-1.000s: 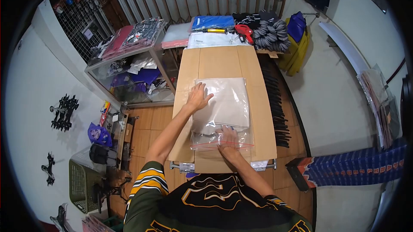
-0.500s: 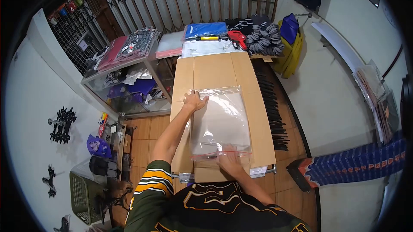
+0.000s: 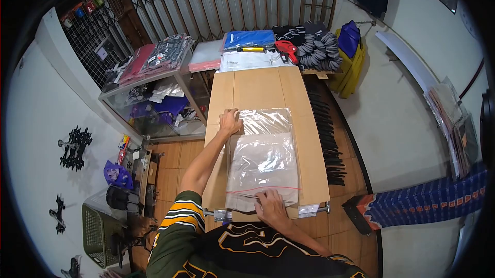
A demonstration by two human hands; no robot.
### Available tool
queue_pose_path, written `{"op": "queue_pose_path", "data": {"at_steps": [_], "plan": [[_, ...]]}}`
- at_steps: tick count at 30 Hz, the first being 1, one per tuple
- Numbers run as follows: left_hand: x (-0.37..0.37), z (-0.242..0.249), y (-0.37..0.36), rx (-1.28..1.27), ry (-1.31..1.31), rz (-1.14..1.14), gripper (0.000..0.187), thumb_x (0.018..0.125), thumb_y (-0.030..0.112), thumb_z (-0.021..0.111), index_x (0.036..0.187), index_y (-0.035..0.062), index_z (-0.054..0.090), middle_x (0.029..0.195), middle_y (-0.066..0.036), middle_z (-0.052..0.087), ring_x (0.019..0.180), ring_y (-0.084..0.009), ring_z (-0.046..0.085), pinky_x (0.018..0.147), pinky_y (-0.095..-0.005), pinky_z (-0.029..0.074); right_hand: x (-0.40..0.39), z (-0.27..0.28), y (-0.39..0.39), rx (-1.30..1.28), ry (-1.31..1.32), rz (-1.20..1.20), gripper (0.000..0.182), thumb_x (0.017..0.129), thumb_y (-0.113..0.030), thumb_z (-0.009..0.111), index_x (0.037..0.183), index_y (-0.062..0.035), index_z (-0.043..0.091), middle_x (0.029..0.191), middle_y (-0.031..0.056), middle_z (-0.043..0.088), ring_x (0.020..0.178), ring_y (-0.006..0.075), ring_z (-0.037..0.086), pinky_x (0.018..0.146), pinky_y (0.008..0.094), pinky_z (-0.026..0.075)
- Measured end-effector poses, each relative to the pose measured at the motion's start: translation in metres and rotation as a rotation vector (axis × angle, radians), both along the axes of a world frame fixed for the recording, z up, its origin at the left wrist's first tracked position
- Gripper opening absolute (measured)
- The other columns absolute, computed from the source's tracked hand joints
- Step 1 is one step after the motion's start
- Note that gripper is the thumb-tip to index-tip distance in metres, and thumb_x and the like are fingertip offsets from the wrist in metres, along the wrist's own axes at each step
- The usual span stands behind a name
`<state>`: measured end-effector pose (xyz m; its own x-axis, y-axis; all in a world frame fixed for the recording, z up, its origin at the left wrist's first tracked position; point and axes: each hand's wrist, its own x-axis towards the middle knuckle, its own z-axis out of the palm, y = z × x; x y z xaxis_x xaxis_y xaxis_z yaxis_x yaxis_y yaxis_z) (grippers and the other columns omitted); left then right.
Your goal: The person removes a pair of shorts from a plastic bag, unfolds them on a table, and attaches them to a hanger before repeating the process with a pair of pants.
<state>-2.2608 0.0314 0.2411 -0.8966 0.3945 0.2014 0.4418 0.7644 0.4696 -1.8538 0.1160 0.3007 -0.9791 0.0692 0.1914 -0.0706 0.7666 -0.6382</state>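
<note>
A clear plastic zip bag (image 3: 265,119) with a red seal line lies flat on a cardboard sheet (image 3: 252,84). Inside it is a folded pale grey-beige cloth (image 3: 263,162), which also sticks out past the red line at the near end. At the bag's far left corner, my left hand (image 3: 230,122) has its fingers curled down on the plastic. My right hand (image 3: 271,208) is at the bag's near mouth, fingers bent over the protruding cloth edge; its thumb is hidden.
Beyond the cardboard lie a blue packet (image 3: 250,38), a red tool (image 3: 286,51) and bundled grey striped fabric (image 3: 317,53). A glass display case (image 3: 154,110) stands to the left. Dark hangers (image 3: 330,149) line the right side. A green basket (image 3: 98,239) is at lower left.
The folded cloth has slid towards me within the bag, leaving see-through plastic at the far end. My right hand has moved slightly nearer my body; my left hand stays at the corner.
</note>
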Motion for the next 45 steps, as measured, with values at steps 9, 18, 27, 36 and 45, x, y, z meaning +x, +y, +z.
{"op": "queue_pose_path", "data": {"at_steps": [9,18,27,36,45], "plan": [[-0.033,-0.012,0.010,0.198,-0.270,0.470,0.054,0.080,0.025,0.077,0.128,0.0033,0.063,0.123,-0.024,0.067,0.118,-0.0348,0.065,0.101,-0.0410,0.050,0.000,-0.020,-0.003,0.247,-0.020,-0.119,0.065,0.089,-0.042,0.069,0.147,-0.0167,0.052,0.157,0.0241,0.034,0.143,0.0482,0.027,0.106,0.0723,0.022],[-0.041,-0.015,0.017,0.052,-0.217,0.411,0.043,0.091,0.026,0.063,0.120,-0.0047,0.060,0.119,-0.032,0.064,0.115,-0.0448,0.062,0.099,-0.0471,0.050,0.000,-0.034,-0.003,0.238,-0.123,-0.094,0.074,0.092,-0.053,0.061,0.155,-0.0192,0.041,0.161,0.0279,0.022,0.148,0.0526,0.014,0.107,0.0784,0.017],[-0.066,-0.030,0.001,0.400,-0.417,0.377,0.034,0.094,0.018,0.056,0.118,-0.0057,0.053,0.100,-0.025,0.068,0.079,-0.0316,0.068,0.073,-0.0425,0.055,-0.001,-0.034,-0.005,0.217,-0.139,-0.104,0.077,0.093,-0.054,0.060,0.157,-0.0184,0.036,0.162,0.0294,0.019,0.148,0.0529,0.013,0.107,0.0788,0.016],[-0.051,0.016,-0.008,0.755,-0.546,0.282,0.013,0.095,0.008,0.059,0.093,-0.0027,0.065,0.067,-0.006,0.061,0.048,-0.0144,0.053,0.041,-0.0298,0.040,-0.001,-0.038,-0.004,0.251,-0.122,-0.100,0.079,0.092,-0.055,0.061,0.157,-0.0163,0.036,0.162,0.0316,0.017,0.148,0.0536,0.012,0.107,0.0782,0.016],[-0.055,0.067,-0.012,0.384,-0.138,0.249,0.028,0.087,0.014,0.067,0.113,0.0031,0.064,0.090,-0.014,0.076,0.085,-0.0218,0.074,0.081,-0.0355,0.056,0.000,-0.043,-0.004,0.229,-0.130,-0.115,0.079,0.090,-0.055,0.062,0.156,-0.0172,0.040,0.162,0.0295,0.020,0.149,0.0533,0.012,0.110,0.0778,0.008]]}}
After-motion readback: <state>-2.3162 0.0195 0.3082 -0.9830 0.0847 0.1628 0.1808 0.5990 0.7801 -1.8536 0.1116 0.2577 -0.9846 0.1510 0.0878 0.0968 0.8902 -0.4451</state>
